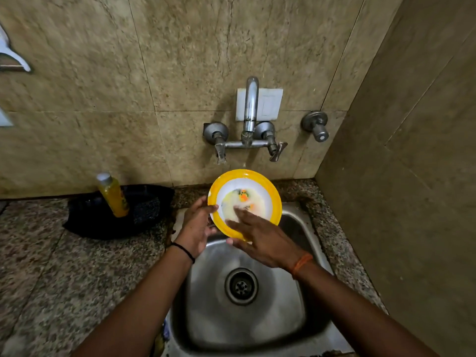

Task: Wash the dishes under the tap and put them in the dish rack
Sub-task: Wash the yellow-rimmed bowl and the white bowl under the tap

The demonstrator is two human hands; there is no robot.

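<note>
The right hand (260, 238) lay across the near part of the plate (262, 188), hiding that stretch of its face, and its fingertips were smeared by motion blur. The left hand (197, 226) covered the plate's left rim. The sink (304, 228) ran off the near edge, both forearms too. At far left, a white fitting (13, 56) on the wall was cut off, too partial to identify.
</note>
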